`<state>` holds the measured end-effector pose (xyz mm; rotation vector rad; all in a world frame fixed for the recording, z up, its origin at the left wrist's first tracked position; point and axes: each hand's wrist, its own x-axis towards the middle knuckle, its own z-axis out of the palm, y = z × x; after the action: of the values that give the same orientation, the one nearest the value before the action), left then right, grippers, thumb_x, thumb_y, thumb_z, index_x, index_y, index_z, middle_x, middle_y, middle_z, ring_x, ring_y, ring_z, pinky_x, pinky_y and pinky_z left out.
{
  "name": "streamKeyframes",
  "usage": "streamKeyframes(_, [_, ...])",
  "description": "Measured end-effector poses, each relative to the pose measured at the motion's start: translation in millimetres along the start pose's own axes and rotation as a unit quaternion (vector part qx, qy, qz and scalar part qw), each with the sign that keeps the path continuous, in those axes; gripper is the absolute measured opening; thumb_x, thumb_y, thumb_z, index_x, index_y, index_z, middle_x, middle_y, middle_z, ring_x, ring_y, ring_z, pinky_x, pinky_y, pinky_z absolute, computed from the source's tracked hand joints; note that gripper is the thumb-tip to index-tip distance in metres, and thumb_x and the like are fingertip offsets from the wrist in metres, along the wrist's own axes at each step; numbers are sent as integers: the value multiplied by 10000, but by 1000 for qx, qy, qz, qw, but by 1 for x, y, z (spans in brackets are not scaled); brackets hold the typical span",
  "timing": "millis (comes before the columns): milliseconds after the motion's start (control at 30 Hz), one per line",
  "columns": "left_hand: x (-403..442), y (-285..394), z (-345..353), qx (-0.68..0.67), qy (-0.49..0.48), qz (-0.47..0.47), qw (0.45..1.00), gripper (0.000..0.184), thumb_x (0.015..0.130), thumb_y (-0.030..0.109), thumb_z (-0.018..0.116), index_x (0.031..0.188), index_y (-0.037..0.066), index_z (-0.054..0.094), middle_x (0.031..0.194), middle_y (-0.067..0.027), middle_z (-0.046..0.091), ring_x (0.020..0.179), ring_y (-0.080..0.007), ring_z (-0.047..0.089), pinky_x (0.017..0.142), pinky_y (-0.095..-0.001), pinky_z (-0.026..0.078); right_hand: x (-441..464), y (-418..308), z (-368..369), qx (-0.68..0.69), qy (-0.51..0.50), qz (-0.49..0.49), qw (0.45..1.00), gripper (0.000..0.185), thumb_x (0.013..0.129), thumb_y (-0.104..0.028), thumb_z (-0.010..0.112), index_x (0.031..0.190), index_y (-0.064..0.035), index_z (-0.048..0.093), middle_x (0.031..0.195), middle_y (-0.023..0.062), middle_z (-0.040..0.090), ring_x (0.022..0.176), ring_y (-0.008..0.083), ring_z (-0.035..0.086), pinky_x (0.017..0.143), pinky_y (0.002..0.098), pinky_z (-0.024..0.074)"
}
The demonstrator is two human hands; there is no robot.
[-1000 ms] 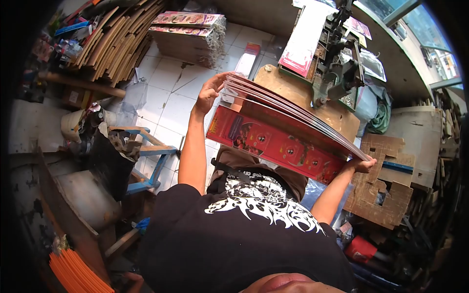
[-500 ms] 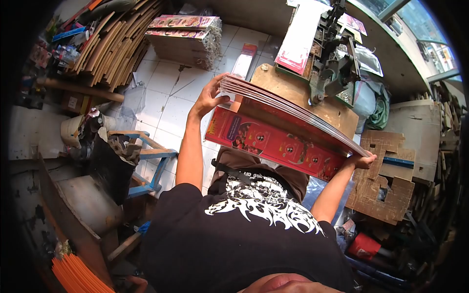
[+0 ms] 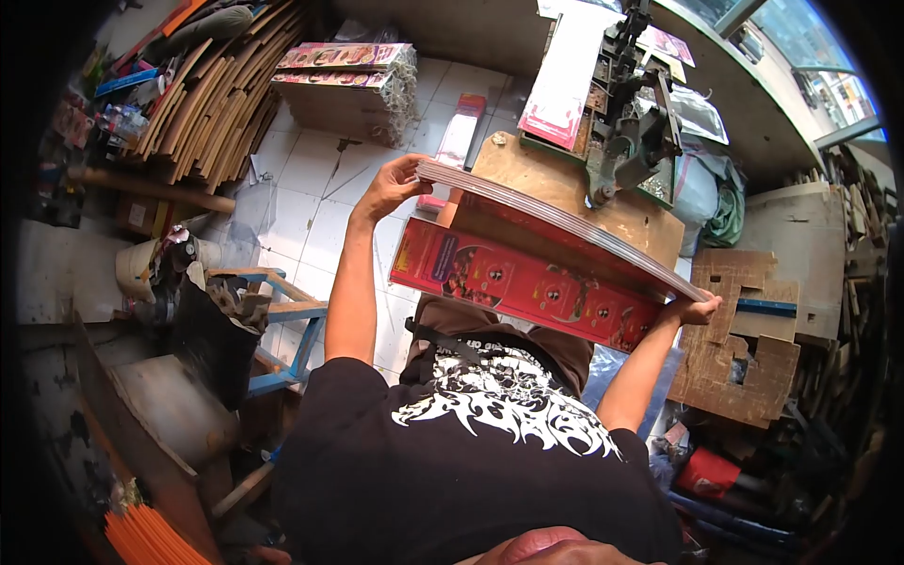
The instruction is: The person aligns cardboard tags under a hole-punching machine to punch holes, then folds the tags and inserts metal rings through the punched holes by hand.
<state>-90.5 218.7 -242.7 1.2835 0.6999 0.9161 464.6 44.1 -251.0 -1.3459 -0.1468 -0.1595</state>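
Note:
A stack of long printed boards [image 3: 556, 220] stands on edge between my hands, its thin white edges facing up. My left hand [image 3: 392, 188] grips the stack's left end, thumb on the near side and fingers behind. At the other end, the fingers of my right hand [image 3: 695, 309] curl round the corner. Nearer my body lies a red printed board [image 3: 523, 282] with food pictures, below the stack and above my lap. Beyond the stack is a wooden work surface [image 3: 527, 169], partly covered by it.
A dark metal machine [image 3: 626, 155] stands past the work surface, beside white-and-red boards [image 3: 563, 85]. Bundled printed boards [image 3: 344, 89] rest on the tiled floor. Left of me is a blue-framed stool [image 3: 299, 353]; cut brown cardboard [image 3: 720, 367] is at right.
The boards' edges in the stack now sit closer together at the left end. Both hands keep their grip, and the view has shifted slightly.

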Motion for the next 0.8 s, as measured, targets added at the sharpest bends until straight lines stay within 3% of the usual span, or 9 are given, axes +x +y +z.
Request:
streamKeyframes(200, [4,-15,-4,-38,4,31,999,365,854,44,708,1200,12,597,1053,-42,667,970,-121,632,850,-292,559,13,20,-10,56,-55,6,997,581,991,-498,357,676,-42,530,652,89,550,637,235,582,591,391,513])
streamKeyframes(233, [2,-14,-1,-20,21,37,999,364,848,44,715,1194,12,605,1037,-34,670,954,-114,630,845,-283,554,15,22,-18,75,-114,30,990,578,990,-545,354,799,-31,538,761,92,560,720,230,577,693,373,503])
streamKeyframes(267, [1,-14,2,-4,37,43,998,363,842,45,722,1187,12,614,1021,-26,674,937,-106,628,840,-273,550,18,26,-22,72,-110,27,991,578,990,-545,354,799,-31,538,761,92,560,720,230,577,693,373,503])
streamKeyframes(333, [1,-16,0,13,44,31,998,377,830,33,734,1189,14,621,1014,-16,675,938,-95,623,865,-255,521,30,38,-34,130,-228,-1,965,547,998,-524,366,874,-26,555,828,96,589,798,228,587,782,376,489])
streamKeyframes(400, [2,-18,0,30,55,41,997,400,821,20,736,1201,2,612,1022,-59,687,936,-122,635,848,-291,540,39,34,-51,102,-364,5,926,526,995,-502,404,1126,-13,551,1054,137,612,990,241,579,925,384,441])
streamKeyframes(533, [0,-15,0,-5,38,31,999,391,828,-8,719,1203,-6,607,1016,-63,678,940,-134,636,843,-296,540,45,10,-79,30,-514,61,855,573,948,-386,536,1354,7,441,1359,148,488,1321,259,409,1120,396,264])
streamKeyframes(600, [0,-17,0,28,45,54,997,378,846,4,706,1210,-4,603,1013,-64,673,941,-126,634,831,-284,539,53,3,-88,-89,-548,58,830,559,918,-292,586,1378,-15,433,1375,117,485,1330,237,390,1128,395,242])
streamKeyframes(667, [0,-16,3,30,50,49,997,380,847,12,709,1212,-3,604,1010,-58,673,939,-121,633,828,-271,534,57,15,-91,-86,-534,92,836,501,870,-12,634,1345,-79,492,1283,39,523,1208,187,477,1052,383,335])
streamKeyframes(800, [-3,-13,5,15,50,50,997,403,839,16,720,1223,-10,598,1012,-56,674,943,-122,632,836,-269,531,62,21,-85,-167,-551,-50,816,370,900,-68,658,1252,-74,544,1085,27,615,1073,168,552,962,338,410])
